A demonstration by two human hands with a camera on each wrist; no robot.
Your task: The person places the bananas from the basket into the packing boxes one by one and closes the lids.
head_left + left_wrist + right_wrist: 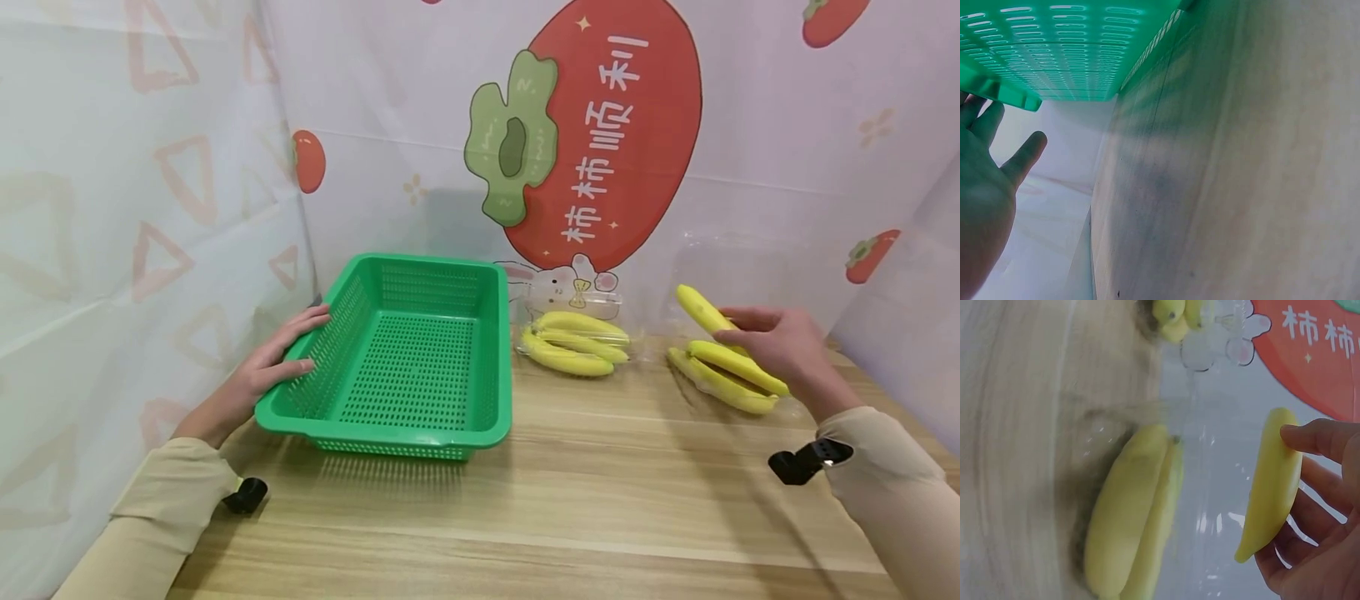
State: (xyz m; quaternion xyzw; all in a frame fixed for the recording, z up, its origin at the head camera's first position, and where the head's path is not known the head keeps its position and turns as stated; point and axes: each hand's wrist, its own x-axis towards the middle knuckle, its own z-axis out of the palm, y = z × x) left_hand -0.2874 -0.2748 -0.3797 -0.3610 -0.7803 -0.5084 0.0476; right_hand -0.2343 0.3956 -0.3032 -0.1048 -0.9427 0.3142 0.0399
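My right hand (780, 342) grips a yellow banana (1272, 484), thumb on one side and fingers on the other. It is above a clear plastic container that holds more bananas (738, 375), which show close up in the right wrist view. At the left, my left hand (273, 358) rests on the rim of a green plastic basket (504, 358), its fingers straight. The left wrist view has the thumb (1025, 156) sticking out beside the rim. Nothing lies in the basket.
Beside the basket, a second clear container holds several bananas (573, 343). Both containers stand on the wooden table (585, 500) near its back. A printed cloth backdrop (390, 192) rises behind, and more cloth hangs along the left and right sides.
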